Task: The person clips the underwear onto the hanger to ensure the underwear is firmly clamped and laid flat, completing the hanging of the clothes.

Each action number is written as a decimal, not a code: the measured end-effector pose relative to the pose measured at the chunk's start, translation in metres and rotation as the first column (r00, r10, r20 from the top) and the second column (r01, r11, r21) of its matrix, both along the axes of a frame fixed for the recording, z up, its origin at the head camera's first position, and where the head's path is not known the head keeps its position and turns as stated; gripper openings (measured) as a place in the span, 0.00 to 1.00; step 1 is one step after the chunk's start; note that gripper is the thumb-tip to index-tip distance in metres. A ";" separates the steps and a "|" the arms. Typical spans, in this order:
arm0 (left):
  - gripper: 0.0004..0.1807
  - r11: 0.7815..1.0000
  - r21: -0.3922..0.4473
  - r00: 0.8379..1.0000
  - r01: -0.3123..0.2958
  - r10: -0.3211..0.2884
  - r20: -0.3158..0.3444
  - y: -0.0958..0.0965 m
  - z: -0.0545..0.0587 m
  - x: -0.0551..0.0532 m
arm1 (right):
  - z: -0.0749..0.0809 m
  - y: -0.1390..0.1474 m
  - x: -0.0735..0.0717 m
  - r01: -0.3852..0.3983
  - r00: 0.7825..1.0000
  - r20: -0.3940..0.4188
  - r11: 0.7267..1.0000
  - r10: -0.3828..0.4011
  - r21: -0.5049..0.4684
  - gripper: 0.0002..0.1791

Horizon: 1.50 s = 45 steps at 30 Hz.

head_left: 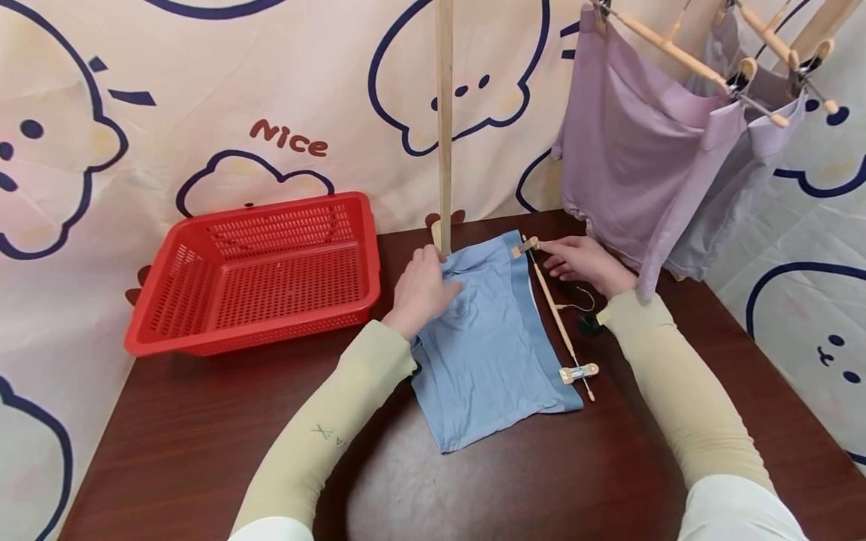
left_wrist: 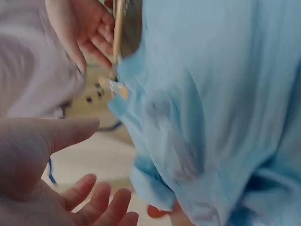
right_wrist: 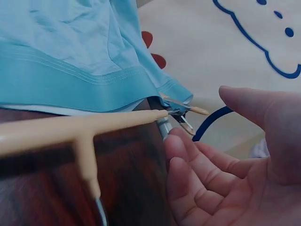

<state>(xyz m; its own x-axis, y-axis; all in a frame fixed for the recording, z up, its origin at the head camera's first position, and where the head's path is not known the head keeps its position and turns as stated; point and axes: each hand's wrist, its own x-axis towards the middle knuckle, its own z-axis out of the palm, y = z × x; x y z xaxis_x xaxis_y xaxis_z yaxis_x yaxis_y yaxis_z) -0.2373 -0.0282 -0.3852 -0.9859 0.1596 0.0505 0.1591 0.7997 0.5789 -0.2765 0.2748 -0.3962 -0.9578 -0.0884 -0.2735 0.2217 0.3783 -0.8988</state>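
Light blue shorts [head_left: 483, 353] lie spread on the table, their waistband toward the right. Along that waistband runs a beige clip hanger [head_left: 556, 315], its hook pointing right. The far clip [head_left: 525, 246] and near clip [head_left: 578, 373] both sit on the waistband. My right hand [head_left: 585, 263] is at the far clip; in the right wrist view its thumb is spread away and the fingertips [right_wrist: 176, 146] lie just beside the clip. My left hand [head_left: 422, 293] is over the shorts' far left part, and the left wrist view shows its fingers [left_wrist: 101, 200] loosely extended, apart from the cloth.
A red plastic basket [head_left: 298, 289] stands at the back left. Behind the shorts rises a wooden post [head_left: 444, 135]. Mauve shorts [head_left: 636, 135] and grey ones [head_left: 717, 203] hang from clip hangers at the right, close over my right forearm. A printed curtain [head_left: 257, 75] backs the table [head_left: 433, 496].
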 end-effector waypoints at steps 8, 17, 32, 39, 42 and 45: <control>0.29 0.972 -0.064 0.973 0.228 -0.230 -0.022 0.015 0.002 0.032 | 0.009 0.004 0.035 -0.084 0.994 -0.065 0.995 0.088 0.058 0.30; 0.22 0.872 -0.158 0.877 0.464 -0.477 -0.057 0.037 -0.010 0.067 | 0.013 0.013 0.074 -0.152 0.983 -0.080 0.978 0.164 0.140 0.27; 0.20 0.595 -0.257 0.607 0.761 -0.794 -0.042 0.075 -0.020 0.112 | 0.000 0.043 0.126 -0.264 0.957 -0.016 0.897 0.288 0.356 0.19; 0.23 0.519 -0.292 0.544 0.804 -0.839 0.008 0.090 -0.025 0.118 | -0.011 0.047 0.138 -0.322 0.939 0.021 0.855 0.344 0.406 0.16; 0.23 0.487 -0.311 0.528 0.816 -0.847 0.058 0.094 -0.027 0.120 | -0.015 0.045 0.142 -0.343 0.929 0.006 0.853 0.370 0.394 0.16; 0.22 0.467 -0.337 0.519 0.818 -0.851 0.082 0.096 -0.029 0.122 | -0.017 0.043 0.145 -0.354 0.920 -0.021 0.850 0.392 0.391 0.17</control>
